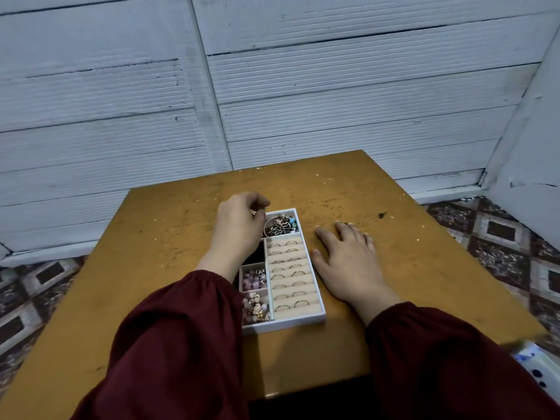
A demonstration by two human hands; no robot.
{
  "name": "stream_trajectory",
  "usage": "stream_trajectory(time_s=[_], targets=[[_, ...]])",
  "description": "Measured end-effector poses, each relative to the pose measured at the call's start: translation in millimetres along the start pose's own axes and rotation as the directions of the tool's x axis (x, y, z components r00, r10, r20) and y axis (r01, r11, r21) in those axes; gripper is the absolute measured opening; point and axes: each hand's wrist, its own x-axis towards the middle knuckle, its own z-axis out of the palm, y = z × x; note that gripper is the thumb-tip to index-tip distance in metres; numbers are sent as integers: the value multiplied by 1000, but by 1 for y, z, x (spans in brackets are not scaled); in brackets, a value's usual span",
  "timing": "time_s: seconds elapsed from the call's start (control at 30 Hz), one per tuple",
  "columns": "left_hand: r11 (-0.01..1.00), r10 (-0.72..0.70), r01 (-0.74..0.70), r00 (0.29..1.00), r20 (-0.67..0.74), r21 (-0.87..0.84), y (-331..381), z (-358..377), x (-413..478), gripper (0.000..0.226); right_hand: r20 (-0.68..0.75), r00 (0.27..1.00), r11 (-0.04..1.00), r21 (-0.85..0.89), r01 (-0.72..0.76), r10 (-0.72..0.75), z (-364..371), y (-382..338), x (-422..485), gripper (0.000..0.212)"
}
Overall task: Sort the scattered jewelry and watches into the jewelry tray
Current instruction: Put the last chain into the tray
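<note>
- Left hand (239, 221) hides the far-left corner of the white divided jewelry tray (288, 324), pinching a tiny gold piece (253, 213), unidentifiable.
- Right hand (348, 259) lies flat, fingers straight, on the ochre desk (151, 237).

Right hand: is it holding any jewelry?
No, the right hand lies flat with fingers spread on the table, beside the jewelry tray, gripping nothing.

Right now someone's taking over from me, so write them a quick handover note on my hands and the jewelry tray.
Left hand: fingers curled over the tray's far left corner, apparently pinching a small gold piece.
Right hand: flat on the table beside the tray, holding nothing.
Done: rings in the slots, beads and mixed jewelry in compartments.
Left: place the gold piece; check the dark speck on the table, too small to identify.
</note>
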Motion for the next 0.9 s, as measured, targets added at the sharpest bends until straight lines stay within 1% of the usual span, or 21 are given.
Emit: stream_trajectory(time_s=[0.1, 0.17, 0.23, 0.27, 0.33, 0.4, 0.47, 0.5, 0.53, 0.57, 0.63, 0.67, 0.7, 0.77, 0.9], targets=[[996, -36, 27, 994, -106, -82, -5, -14, -15, 25, -38, 999, 999, 34, 9, -7, -3, -1, -2, 52], [991, -66, 47, 985, -158, -121, -12, -21, -27, 24, -91, 996, 995, 97, 25, -17, -4, -2, -4, 49], [980, -124, 92, 976, -180, -179, -19, -26, -40, 25, -140, 990, 978, 205, 38, -9, -6, -4, -7, 46], [970, -158, 118, 970, -184, -212, -23, -27, -47, 26, -148, 989, 957, 288, 38, 5, -7, -5, -9, 45], [949, -214, 161, 961, -177, -272, -32, -29, -61, 29, -118, 992, 897, 442, 12, 45, -9, -10, -15, 43], [913, -269, 205, 952, -143, -351, -39, -28, -72, 36, -35, 997, 820, 571, -39, 72, -7, -19, -21, 45], [893, -298, 245, 950, -89, -377, -43, -26, -82, 41, 51, 995, 716, 691, -94, 82, -4, -33, -29, 54], [894, -297, 254, 953, -65, -369, -43, -25, -87, 42, 64, 994, 682, 724, -104, 83, -2, -39, -34, 62], [894, -296, 260, 954, -46, -366, -43, -24, -91, 43, 69, 994, 658, 746, -105, 80, 1, -44, -37, 68], [892, -294, 263, 955, -30, -367, -42, -22, -94, 43, 71, 995, 648, 754, -102, 74, 3, -47, -39, 69], [883, -310, 283, 951, -12, -374, -40, -20, -100, 43, 76, 995, 647, 756, -97, 61, 6, -53, -43, 63], [875, -327, 297, 945, -14, -382, -41, -18, -102, 43, 73, 996, 648, 757, -90, 53, 8, -55, -43, 64], [865, -345, 310, 938, -20, -394, -40, -17, -103, 43, 69, 996, 644, 760, -88, 55, 9, -56, -44, 70], [834, -386, 331, 922, -38, -442, -43, -15, -103, 44, 51, 996, 629, 772, -86, 73, 12, -58, -44, 81], [783, -453, 378, 891, -36, -494, -49, -10, -103, 48, 40, 991, 558, 824, -103, 124, 17, -57, -40, 80]])
